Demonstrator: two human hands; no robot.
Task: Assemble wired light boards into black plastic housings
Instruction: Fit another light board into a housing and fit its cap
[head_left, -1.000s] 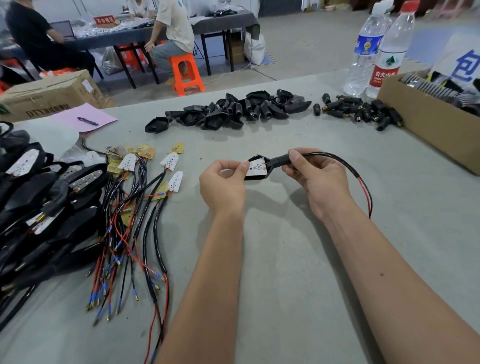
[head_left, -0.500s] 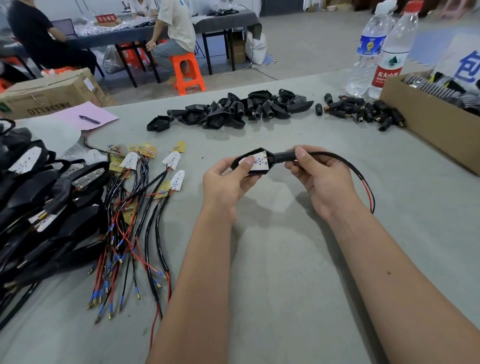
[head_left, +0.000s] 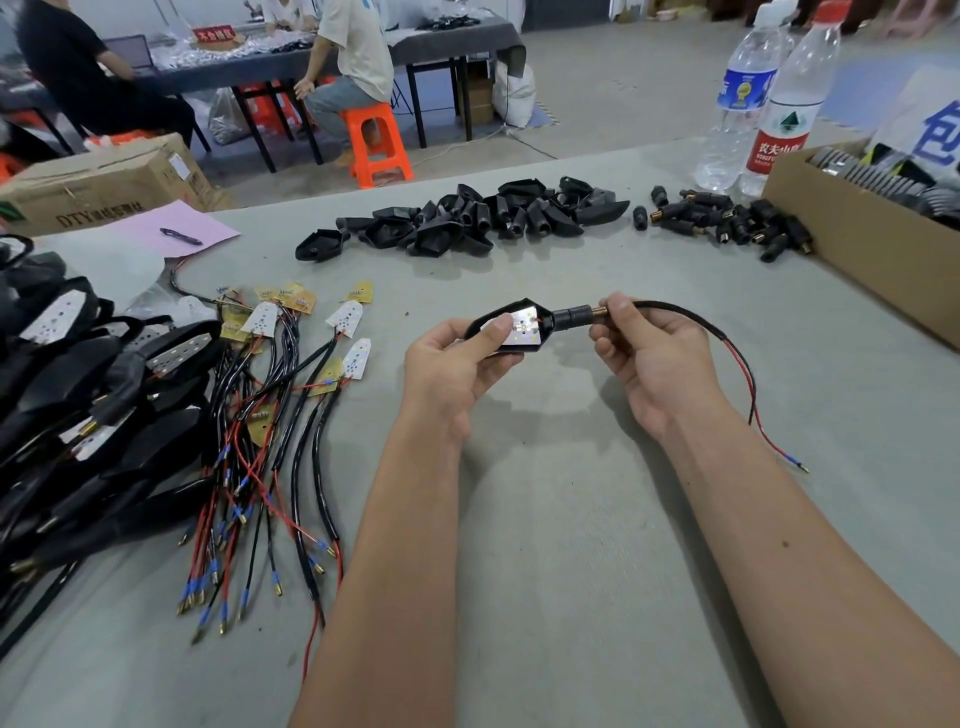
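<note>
Black teardrop-shaped plastic housing (head_left: 511, 327) held above the grey table (head_left: 571, 519), near its middle. White light board (head_left: 527, 332) sits inside the open face; a ribbed black stem with brass tip (head_left: 574, 315) sticks out of the housing's right end.

Black sheathed cable (head_left: 691, 318) runs from the stem rightward, splitting into a red and a black wire that trail down onto the table.

Left hand (head_left: 457, 364): fingers curled under the housing, thumb pressed on the board's left half, hiding that part. Right hand (head_left: 639, 358): thumb and forefinger pinch the cable just at the brass tip, other fingers curled below. Both forearms reach in from the bottom edge.

Left of the hands: loose bundle of wired white and yellow boards (head_left: 291, 374), too tangled to count. Further left, heap of finished black units (head_left: 78, 395).

Beyond: row of empty black housings (head_left: 467, 221), then a pile of black stems (head_left: 727, 223). Two clear water bottles (head_left: 748, 98) beside a cardboard box (head_left: 857, 249) at right. One pen on pink paper (head_left: 176, 223).
</note>
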